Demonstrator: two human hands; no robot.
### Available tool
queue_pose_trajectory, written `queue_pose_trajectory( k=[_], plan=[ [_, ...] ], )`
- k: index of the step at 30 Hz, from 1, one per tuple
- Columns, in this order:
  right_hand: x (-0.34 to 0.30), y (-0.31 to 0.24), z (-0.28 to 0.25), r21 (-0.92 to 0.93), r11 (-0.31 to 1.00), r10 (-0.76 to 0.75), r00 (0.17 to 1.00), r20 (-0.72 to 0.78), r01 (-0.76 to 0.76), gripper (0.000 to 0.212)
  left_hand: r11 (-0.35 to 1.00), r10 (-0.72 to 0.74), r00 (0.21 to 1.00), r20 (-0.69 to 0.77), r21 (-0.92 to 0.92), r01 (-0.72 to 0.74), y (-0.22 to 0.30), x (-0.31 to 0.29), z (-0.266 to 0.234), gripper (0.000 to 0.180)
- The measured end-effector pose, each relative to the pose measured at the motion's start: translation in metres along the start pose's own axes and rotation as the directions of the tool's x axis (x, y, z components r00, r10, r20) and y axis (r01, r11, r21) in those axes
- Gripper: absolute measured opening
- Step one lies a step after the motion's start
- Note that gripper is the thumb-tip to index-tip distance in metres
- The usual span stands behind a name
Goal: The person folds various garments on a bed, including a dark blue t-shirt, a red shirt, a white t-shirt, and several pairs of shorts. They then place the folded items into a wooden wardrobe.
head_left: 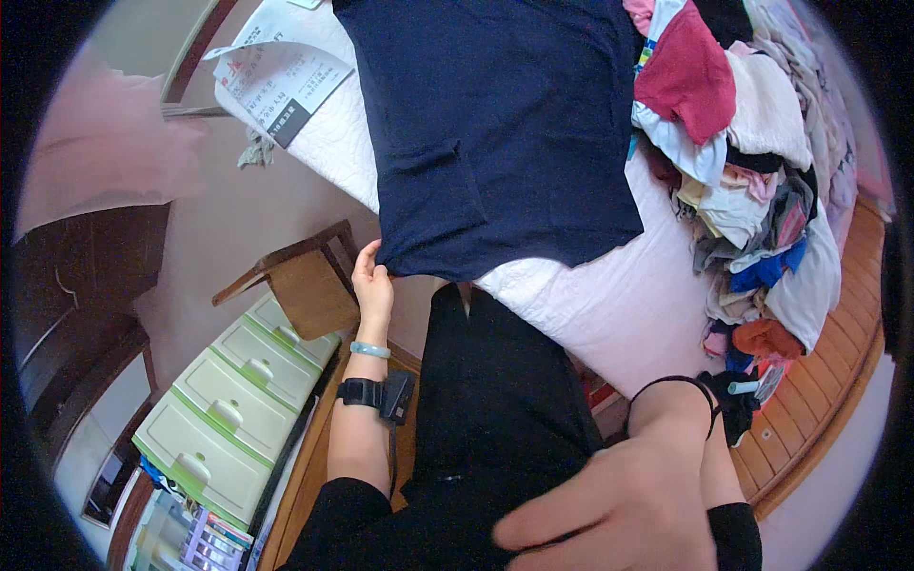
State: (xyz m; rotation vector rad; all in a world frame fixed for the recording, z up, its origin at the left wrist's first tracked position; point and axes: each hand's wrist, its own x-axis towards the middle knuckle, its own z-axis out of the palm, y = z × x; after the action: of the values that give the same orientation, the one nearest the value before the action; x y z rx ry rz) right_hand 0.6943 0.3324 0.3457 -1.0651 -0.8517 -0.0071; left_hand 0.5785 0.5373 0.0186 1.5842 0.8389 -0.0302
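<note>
A dark navy garment [505,133], probably a T-shirt, lies spread on a white bed cover, its lower edge toward me. My left hand [371,276] is closed on the garment's lower left corner, pinching the cloth between thumb and fingers. Close to the camera, my right hand [619,504] is raised in front of my body, away from the garment. One of its fingers stretches out to the left and nothing shows in its grasp. The remaining fingers are partly hidden or cut off by the lower edge.
A heap of crumpled clothes [743,209] lies on the right of the white bed cover [590,305]. A printed paper bag [276,86] rests at the upper left. Green-and-white drawers [228,400] and a brown wooden chair [309,285] stand left of the bed.
</note>
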Motion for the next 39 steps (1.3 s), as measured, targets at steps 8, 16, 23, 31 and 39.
queue_pose_trajectory(
  k=[8, 16, 23, 31, 39],
  plan=[
    [0.005, 0.001, -0.006, 0.044, 0.999, -0.005, 0.985, 0.175, -0.003, 0.014, 0.993, -0.098, 0.995, 0.016, -0.072, 0.099, 0.010, -0.002, -0.001, 0.032],
    [-0.004, 0.008, -0.030, 0.048, 0.988, -0.152, 0.914, 0.376, 0.144, 0.015, 0.994, -0.107, 0.990, -0.093, 0.024, 0.110, 0.011, 0.009, 0.001, 0.034],
    [-0.147, 0.099, -0.154, -0.608, 0.395, 0.602, 0.694, -0.394, -0.688, 0.037, 0.982, -0.190, 0.966, 0.177, 0.038, 0.186, 0.029, -0.002, 0.000, 0.033],
    [-0.295, 0.156, -0.252, -0.679, -0.205, 0.467, 0.540, -0.701, -0.705, 0.031, 0.849, -0.310, 0.907, 0.285, -0.347, 0.399, 0.029, -0.005, 0.009, 0.033],
    [-0.294, 0.104, -0.234, -0.329, -0.168, 0.593, 0.171, -0.786, -0.929, 0.017, 0.961, -0.246, 0.938, 0.243, -0.067, 0.270, 0.025, -0.021, -0.012, 0.024]
  ],
)
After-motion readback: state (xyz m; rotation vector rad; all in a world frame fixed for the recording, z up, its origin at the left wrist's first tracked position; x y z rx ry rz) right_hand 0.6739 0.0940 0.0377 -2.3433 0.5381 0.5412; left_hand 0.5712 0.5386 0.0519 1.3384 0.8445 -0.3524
